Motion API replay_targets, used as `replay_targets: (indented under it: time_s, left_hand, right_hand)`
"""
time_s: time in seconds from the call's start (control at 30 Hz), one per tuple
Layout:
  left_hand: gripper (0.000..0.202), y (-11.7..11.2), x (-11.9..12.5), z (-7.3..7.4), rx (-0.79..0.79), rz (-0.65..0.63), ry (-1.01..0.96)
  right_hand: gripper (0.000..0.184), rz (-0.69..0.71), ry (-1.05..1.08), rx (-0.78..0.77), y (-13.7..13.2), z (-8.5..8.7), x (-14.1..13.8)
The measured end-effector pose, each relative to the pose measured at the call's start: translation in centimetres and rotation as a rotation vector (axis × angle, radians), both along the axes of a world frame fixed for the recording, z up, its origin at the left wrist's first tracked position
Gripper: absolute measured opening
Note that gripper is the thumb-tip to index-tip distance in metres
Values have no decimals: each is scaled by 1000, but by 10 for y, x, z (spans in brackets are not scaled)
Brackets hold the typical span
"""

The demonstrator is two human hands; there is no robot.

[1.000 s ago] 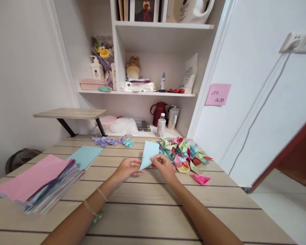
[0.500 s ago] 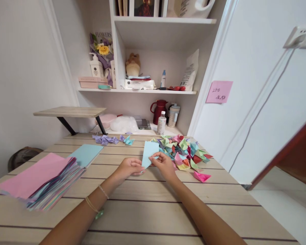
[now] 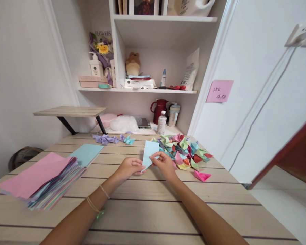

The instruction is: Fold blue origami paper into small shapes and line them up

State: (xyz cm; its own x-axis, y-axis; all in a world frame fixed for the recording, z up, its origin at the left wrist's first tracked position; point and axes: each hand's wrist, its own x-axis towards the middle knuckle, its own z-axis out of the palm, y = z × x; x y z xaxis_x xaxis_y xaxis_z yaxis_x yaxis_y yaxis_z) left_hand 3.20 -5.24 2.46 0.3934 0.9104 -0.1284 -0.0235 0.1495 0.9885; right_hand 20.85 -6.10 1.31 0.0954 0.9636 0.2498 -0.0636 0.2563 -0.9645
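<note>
A light blue sheet of folded paper (image 3: 151, 149) is held up over the table between both hands. My left hand (image 3: 131, 166) pinches its lower left corner. My right hand (image 3: 165, 164) grips its right edge, thumb pressed on the face of the paper. Just behind and to the right lies a heap of folded paper boats (image 3: 183, 149) in many colours, partly hidden by the paper and my right hand. One bright pink paper boat (image 3: 202, 176) sits apart at the heap's near edge.
On the left lie a thick stack of coloured paper (image 3: 40, 173) and a blue pad of sheets (image 3: 88, 153). Purple folded pieces (image 3: 104, 139) and a blue one (image 3: 129, 140) rest at the back. A small raised stand (image 3: 70, 111) and a bottle (image 3: 162, 124) stand beyond.
</note>
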Motion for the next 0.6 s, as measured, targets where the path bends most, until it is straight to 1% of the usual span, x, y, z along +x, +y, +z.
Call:
replay_targets:
  time_s: [0.13,0.2,0.3,0.43,0.53,0.6]
  left_hand:
    - [32,-3,2,2,2,22,3]
    - [32,-4,3,3,6,31,-1]
    - [32,-3,4,1,23,44,-9]
    - [32,-1,4,-2,76,93,-49]
    - [32,0,4,-2,108,96,-68]
    - [33,0,3,-1,113,88,-66]
  right_hand:
    - [36,4,79,-1,-2,1,-3]
    - [45,13,137,3,-4,3,-5]
    - [63,22,204,-6,-6,5,-6]
    - [79,74,202,-69,-6,4,-7]
    - [82,145,158,-111,-7,1,-8]
    - [81,153,160,-123,-7,-1,-9]
